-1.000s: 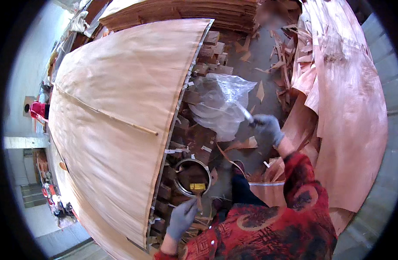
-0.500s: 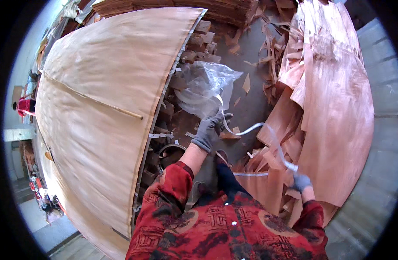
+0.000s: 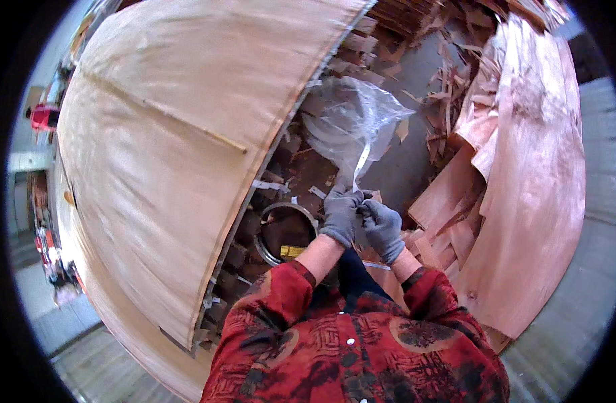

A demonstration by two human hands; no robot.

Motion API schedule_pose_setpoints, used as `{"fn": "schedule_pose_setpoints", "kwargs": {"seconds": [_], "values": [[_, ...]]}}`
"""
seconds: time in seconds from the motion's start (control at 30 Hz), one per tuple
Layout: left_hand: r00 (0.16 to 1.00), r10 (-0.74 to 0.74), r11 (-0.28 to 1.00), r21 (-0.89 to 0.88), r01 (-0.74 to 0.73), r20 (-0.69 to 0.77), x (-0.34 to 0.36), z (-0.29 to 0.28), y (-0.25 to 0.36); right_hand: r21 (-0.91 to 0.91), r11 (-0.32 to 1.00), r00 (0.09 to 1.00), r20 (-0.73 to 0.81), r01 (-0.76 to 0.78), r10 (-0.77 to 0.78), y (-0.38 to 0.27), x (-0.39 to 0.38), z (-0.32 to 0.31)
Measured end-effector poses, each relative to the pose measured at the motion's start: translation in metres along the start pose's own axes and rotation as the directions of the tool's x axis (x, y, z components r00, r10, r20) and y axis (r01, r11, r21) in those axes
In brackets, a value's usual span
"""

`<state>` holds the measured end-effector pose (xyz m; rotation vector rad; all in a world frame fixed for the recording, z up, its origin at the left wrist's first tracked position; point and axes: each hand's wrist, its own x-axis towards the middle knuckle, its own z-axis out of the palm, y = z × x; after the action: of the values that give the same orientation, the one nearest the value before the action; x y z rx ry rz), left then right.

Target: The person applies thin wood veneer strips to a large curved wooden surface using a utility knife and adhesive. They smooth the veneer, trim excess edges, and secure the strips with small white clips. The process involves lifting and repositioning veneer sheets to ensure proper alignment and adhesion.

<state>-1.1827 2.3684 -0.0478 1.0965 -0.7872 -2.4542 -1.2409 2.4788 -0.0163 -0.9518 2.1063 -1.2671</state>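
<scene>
"where was the white tape (image 3: 363,158)?"

"it ran from the clear plastic bag (image 3: 391,113) to the left hand (image 3: 339,215), fingers pinching it. the right hand (image 3: 383,230) curled alongside; i couldn't tell its grip."

"all out?"

"one stretch; more seemed bagged."

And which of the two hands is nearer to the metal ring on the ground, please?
Left. The left hand is just to the right of the metal ring; the right hand is farther right, beyond the left hand.
</scene>
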Motion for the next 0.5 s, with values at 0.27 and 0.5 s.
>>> {"fn": "schedule_pose_setpoints", "kwargs": {"seconds": [0.27, 0.5], "values": [[0.977, -0.125, 0.968, 0.195, 0.158, -0.172, -0.049, -0.037, 0.054, 0.191, 0.97, 0.987, 0.037, 0.147, -0.157, -0.031, -0.019, 0.012], [0.982, -0.185, 0.729, 0.675, 0.112, 0.037, -0.131, -0.073, 0.081, 0.261, 0.939, 0.936, 0.21, 0.223, -0.281, -0.058, -0.047, 0.06]]}}
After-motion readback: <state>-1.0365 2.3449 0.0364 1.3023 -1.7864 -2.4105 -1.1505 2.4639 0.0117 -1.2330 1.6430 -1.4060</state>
